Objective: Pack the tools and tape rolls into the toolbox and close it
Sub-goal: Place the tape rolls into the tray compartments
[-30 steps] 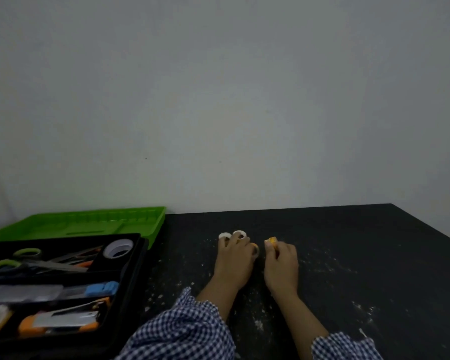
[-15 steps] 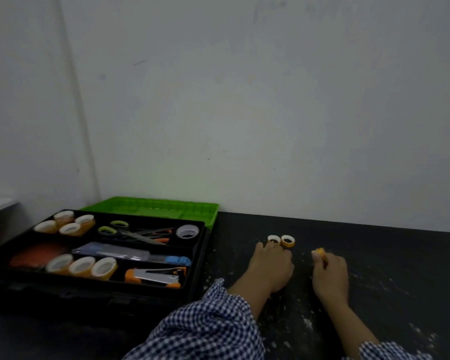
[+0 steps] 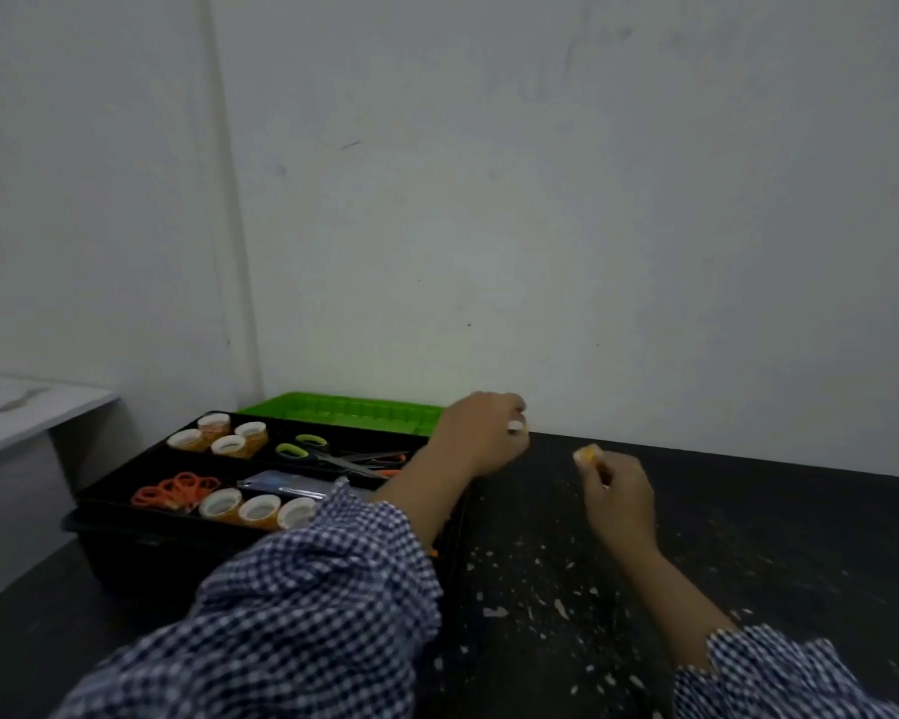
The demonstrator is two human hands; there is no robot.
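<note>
Seven tape rolls already sit in the black toolbox [image 3: 125, 511] at the left of the dark table [image 3: 748, 537]: four in the far-left compartment [image 3: 219, 438] and three in a row along the near wall [image 3: 258, 508], beside a cluster of orange rings [image 3: 177, 489]. Green-handled scissors [image 3: 307, 448] lie in the far middle compartment, their blades pointing right, and a blue-and-silver tool [image 3: 281, 482] lies lengthwise just in front of them. The green lid [image 3: 343, 409] stands open behind the tray, against the wall.

Moving right, the person's left hand [image 3: 481, 438], in a checked sleeve [image 3: 292, 614], hovers at the toolbox's right end, fingers curled around what looks like a small white-cored tape roll [image 3: 516, 425]; how many it carries cannot be told. Farther right, above the paint-flecked table, the right hand [image 3: 618, 490] pinches a small orange tape roll [image 3: 588, 454] at its fingertips.

Both held rolls lie to the right of the toolbox, so the carry runs leftward. The left hand is plainly the nearer, just beside the right-hand compartments, while the right hand is well apart from the toolbox. The toolbox's long axis runs left to right, roughly in line with that travel. Packing appears nearly done, with the lid not yet closed.
</note>
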